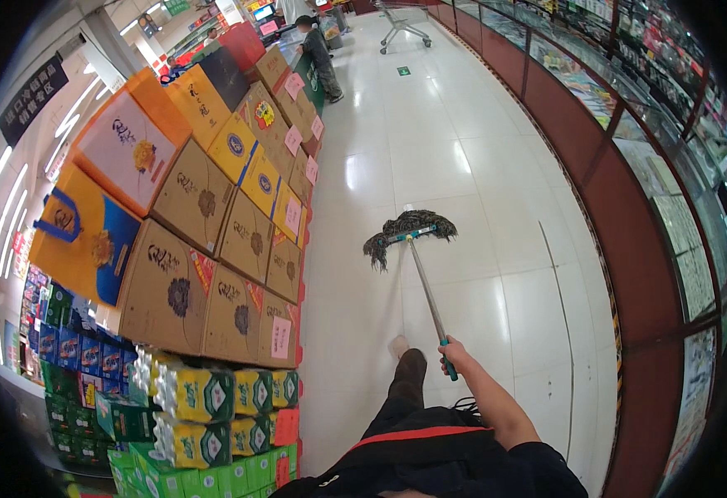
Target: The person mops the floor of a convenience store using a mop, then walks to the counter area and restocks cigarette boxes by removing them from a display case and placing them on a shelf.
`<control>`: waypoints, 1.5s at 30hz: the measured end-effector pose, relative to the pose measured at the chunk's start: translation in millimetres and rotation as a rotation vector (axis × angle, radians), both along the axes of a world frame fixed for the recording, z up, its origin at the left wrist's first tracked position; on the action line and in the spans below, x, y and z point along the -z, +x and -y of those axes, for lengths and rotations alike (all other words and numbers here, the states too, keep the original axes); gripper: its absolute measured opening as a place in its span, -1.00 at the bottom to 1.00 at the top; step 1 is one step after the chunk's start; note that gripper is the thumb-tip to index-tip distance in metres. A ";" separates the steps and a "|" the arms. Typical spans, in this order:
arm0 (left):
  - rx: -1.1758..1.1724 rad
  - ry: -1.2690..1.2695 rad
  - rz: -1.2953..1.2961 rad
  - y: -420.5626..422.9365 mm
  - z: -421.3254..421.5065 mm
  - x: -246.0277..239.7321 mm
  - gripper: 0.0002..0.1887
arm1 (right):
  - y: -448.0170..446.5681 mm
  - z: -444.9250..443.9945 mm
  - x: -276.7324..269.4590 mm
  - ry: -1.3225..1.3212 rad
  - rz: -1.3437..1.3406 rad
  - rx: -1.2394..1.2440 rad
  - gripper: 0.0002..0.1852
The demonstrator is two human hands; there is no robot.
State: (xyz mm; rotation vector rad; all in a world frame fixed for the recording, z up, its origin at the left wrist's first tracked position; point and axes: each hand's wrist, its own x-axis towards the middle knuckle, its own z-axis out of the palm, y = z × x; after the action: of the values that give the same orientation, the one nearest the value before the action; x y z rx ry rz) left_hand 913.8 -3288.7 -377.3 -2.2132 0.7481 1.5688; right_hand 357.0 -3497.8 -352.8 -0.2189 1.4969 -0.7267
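My right hand (455,355) is closed around the green grip at the near end of a long metal mop handle (424,280). The handle slants away from me to a wide mop head of dark strands (419,223), which lies on the glossy tiled floor (450,162) in front of my feet. A teal clamp bar joins the handle to the strands. My left hand is out of view. Below, my leg in dark trousers and one light shoe (399,346) show behind the mop.
Stacked cardboard boxes (182,199) and shrink-wrapped drink packs (195,386) line the left side. Glass display cases (637,137) on a dark red base run along the right. Ahead are a shopping cart (404,26) and a person (318,56) at a counter.
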 end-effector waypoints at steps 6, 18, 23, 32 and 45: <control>0.259 -0.074 -0.039 -22.2 231.1 45.4 -0.83 | -21.8 182.0 0.3 0.027 0.038 -0.047 -0.66; 0.426 -1.065 -0.670 -458.1 842.5 -30.1 -0.64 | -66.4 559.3 3.1 -0.033 0.132 -0.120 -0.66; 0.335 -0.958 -0.709 -485.4 936.3 -66.0 -0.40 | -65.4 730.7 11.3 -0.162 0.234 0.075 -0.69; 0.547 -1.130 -0.464 -503.1 1136.8 -94.4 -0.26 | -76.7 992.9 7.9 -0.108 0.005 -0.190 -0.50; 0.832 -1.067 -0.377 -555.2 1552.5 -134.6 -0.39 | -129.7 1373.8 -0.6 -0.105 -0.069 -0.219 -0.23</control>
State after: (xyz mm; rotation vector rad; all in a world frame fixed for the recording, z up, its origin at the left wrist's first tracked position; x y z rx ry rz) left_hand 358.6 -4841.2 -242.7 -1.5913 2.6546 1.2123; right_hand 227.3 -4871.6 -352.2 -0.4837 1.4738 -0.6267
